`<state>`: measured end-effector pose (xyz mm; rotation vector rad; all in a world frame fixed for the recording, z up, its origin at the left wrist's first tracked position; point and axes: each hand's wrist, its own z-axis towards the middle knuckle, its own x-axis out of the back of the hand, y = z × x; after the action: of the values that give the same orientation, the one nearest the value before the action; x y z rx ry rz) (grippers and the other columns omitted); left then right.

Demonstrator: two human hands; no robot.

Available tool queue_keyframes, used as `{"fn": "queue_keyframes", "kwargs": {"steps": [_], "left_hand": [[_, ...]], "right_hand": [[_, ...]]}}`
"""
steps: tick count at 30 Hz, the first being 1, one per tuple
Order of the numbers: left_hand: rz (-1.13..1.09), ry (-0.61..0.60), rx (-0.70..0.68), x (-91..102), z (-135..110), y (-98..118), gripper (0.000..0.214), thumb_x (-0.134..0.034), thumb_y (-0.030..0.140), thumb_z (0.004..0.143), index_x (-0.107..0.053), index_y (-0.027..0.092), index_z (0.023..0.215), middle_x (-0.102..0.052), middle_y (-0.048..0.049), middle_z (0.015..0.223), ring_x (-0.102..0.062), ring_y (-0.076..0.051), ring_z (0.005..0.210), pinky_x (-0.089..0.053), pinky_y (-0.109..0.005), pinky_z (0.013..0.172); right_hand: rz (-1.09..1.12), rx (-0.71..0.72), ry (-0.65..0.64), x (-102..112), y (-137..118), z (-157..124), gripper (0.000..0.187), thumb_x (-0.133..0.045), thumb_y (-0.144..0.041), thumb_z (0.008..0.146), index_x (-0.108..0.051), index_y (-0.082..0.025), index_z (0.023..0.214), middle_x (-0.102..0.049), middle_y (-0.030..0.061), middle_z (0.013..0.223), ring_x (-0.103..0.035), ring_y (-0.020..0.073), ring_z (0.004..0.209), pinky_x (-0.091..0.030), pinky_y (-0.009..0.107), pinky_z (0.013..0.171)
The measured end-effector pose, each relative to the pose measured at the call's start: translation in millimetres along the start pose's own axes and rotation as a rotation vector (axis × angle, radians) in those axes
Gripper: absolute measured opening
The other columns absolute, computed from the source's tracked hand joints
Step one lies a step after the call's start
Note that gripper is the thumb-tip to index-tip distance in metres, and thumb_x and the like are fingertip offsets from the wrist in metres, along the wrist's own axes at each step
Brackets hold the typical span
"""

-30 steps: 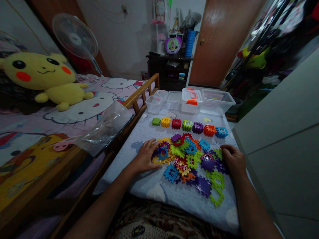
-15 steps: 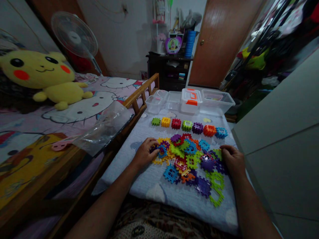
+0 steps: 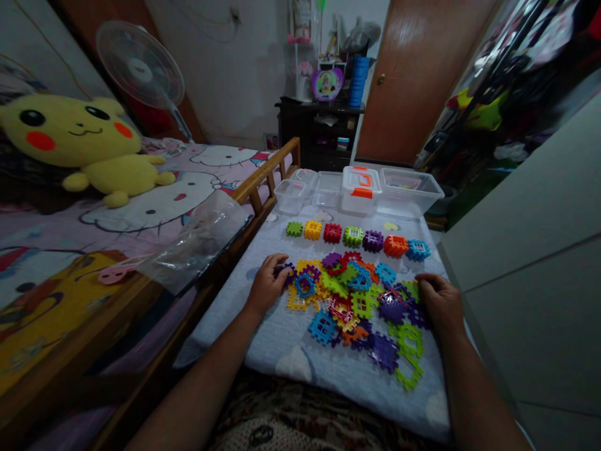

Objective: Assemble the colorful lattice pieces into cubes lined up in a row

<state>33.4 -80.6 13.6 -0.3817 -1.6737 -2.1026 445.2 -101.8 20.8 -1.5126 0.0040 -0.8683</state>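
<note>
A pile of flat interlocking plastic building pieces with toothed edges lies on the cloth in front of me, in several colours. At its left edge, my left hand (image 3: 268, 285) is closed with its fingertips on a dark purple building piece (image 3: 289, 274). A blue ring-shaped piece (image 3: 305, 285) lies just right of that hand. My right hand (image 3: 440, 299) rests at the pile's right edge, fingers curled and pressed together at a green building piece (image 3: 411, 289); the fingers partly hide their contact. Purple pieces (image 3: 393, 308) lie beside it.
Behind the pile stands a row of assembled cubes, among them a red cube (image 3: 332, 233) and a blue cube (image 3: 417, 249). Clear plastic boxes (image 3: 410, 188) and a lidded box with orange clips (image 3: 360, 188) stand farther back. A wooden bed rail (image 3: 263, 181) runs along the left.
My left hand has drawn back slightly to the left, off the yellow and blue pieces, with the purple piece at its fingertips. My right hand stays in nearly the same place.
</note>
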Motion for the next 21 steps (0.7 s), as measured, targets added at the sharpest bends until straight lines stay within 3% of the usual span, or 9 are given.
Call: {"fn": "queue_keyframes", "kwargs": {"steps": [6, 8, 14, 17, 21], "left_hand": [[0.059, 0.137, 0.033, 10.8, 0.8, -4.0, 0.031, -0.048, 0.026, 0.087, -0.063, 0.019, 0.114, -0.063, -0.0086, 0.119, -0.06, -0.024, 0.116, -0.047, -0.043, 0.105], [0.087, 0.09, 0.037, 18.0, 0.7, -5.2, 0.034, -0.052, 0.03, 0.085, -0.063, 0.019, 0.115, -0.063, -0.009, 0.12, -0.06, -0.025, 0.116, -0.046, -0.043, 0.105], [0.278, -0.2, -0.107, 33.8, -0.2, -3.7, 0.048, -0.076, 0.038, 0.071, -0.067, 0.021, 0.115, -0.066, -0.0089, 0.12, -0.059, -0.029, 0.116, -0.045, -0.045, 0.106], [0.293, -0.22, -0.1, 32.8, -1.6, -1.5, 0.04, -0.072, 0.033, 0.075, -0.068, 0.02, 0.113, -0.068, -0.0088, 0.114, -0.062, -0.027, 0.11, -0.047, -0.043, 0.102], [0.259, -0.15, -0.07, 29.4, -3.7, 2.2, 0.037, -0.071, 0.034, 0.075, -0.069, 0.019, 0.109, -0.069, -0.0089, 0.114, -0.063, -0.026, 0.109, -0.048, -0.041, 0.102]], "right_hand": [[-0.014, 0.0, 0.001, 0.3, 1.2, 0.9, 0.034, -0.062, -0.043, 0.067, -0.074, -0.016, 0.083, -0.067, 0.0038, 0.065, -0.049, 0.0154, 0.05, -0.037, 0.028, 0.048], [-0.027, 0.009, 0.004, 0.7, 2.0, 1.5, 0.035, -0.062, -0.044, 0.067, -0.075, -0.016, 0.083, -0.067, 0.0038, 0.064, -0.05, 0.0159, 0.05, -0.038, 0.029, 0.049], [-0.056, 0.013, 0.003, 2.7, -2.3, 0.1, 0.036, -0.061, -0.046, 0.066, -0.075, -0.016, 0.082, -0.067, 0.0041, 0.064, -0.052, 0.0175, 0.053, -0.04, 0.03, 0.053], [-0.045, 0.002, -0.005, 2.7, -2.6, -0.1, 0.037, -0.062, -0.046, 0.066, -0.074, -0.016, 0.083, -0.067, 0.0043, 0.066, -0.051, 0.0172, 0.053, -0.04, 0.03, 0.052], [-0.031, -0.02, -0.01, 1.5, 1.3, 0.7, 0.038, -0.061, -0.046, 0.067, -0.075, -0.016, 0.086, -0.065, 0.0033, 0.063, -0.05, 0.0164, 0.051, -0.039, 0.029, 0.051]]}}
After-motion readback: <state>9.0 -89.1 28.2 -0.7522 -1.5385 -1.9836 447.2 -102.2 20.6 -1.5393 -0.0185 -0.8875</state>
